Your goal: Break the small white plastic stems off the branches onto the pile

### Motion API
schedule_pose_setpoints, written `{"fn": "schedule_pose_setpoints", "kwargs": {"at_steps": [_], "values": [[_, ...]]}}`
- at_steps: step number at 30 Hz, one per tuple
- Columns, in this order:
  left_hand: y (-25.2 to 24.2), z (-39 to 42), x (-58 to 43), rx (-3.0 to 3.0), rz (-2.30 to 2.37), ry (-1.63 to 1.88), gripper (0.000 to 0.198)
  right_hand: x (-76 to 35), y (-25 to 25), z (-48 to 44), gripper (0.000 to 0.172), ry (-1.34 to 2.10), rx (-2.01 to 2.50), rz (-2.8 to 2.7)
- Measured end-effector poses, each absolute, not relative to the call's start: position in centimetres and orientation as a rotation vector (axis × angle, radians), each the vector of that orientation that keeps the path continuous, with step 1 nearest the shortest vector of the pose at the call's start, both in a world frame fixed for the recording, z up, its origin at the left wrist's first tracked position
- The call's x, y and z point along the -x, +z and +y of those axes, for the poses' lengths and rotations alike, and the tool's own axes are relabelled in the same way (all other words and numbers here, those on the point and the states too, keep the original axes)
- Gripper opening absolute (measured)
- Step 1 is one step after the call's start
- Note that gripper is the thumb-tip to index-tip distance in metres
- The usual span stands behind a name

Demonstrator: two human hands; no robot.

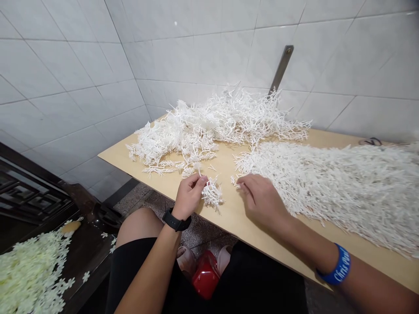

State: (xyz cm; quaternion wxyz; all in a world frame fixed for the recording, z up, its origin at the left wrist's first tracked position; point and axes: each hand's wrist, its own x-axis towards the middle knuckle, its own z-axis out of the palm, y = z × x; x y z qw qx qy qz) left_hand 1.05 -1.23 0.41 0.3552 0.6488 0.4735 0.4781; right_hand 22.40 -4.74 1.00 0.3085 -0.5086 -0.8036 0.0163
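Observation:
My left hand [190, 194] pinches a white, many-branched plastic sprig [212, 194] between thumb and fingers, just over the front edge of the board. To its right, my right hand [262, 198] is low over the board with its fingers pressed together. A few small white bits [233, 179] lie right at the right fingertips; whether any are between them cannot be made out. Behind my left hand spreads a heap of white branched sprigs [209, 126]. Beside and beyond my right hand lies a wide, dense pile of short white pieces [337, 183].
The wooden board [121, 152] runs along a tiled wall [209, 52]. A metal strip [281, 69] stands up behind the heap. Pale flower-shaped pieces [32, 274] cover a dark surface at lower left. A red object [206, 274] is between my feet.

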Motion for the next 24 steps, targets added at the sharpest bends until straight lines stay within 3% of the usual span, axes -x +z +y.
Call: {"fn": "schedule_pose_setpoints", "kwargs": {"at_steps": [3, 6, 10, 14, 19, 24], "values": [[0.6, -1.6, -1.2, -1.687, 1.183, 1.217, 0.035, -22.8, 1.2, -4.1, 0.034, -0.094, 1.427, -2.060], [0.8, -1.9, -1.4, -1.699, 1.152, 1.191, 0.035, -22.1, 1.8, -4.4, 0.017, 0.163, 1.302, -2.109], [0.8, -2.1, -1.7, -1.704, 1.128, 1.144, 0.038, -20.8, 2.1, -5.1, 0.016, 0.395, 1.137, -2.309], [0.4, -1.7, -1.8, -1.629, 1.236, 1.256, 0.036, -20.4, 1.8, -5.7, 0.031, 0.299, 0.978, -2.403], [-0.2, -0.8, -1.2, -1.506, 1.322, 1.388, 0.037, -21.2, 2.0, -6.4, 0.030, 0.147, 0.759, -2.335], [0.1, -1.1, -1.2, -1.529, 1.242, 1.340, 0.039, -22.8, 2.2, -4.8, 0.026, 0.163, 1.075, -2.141]]}}
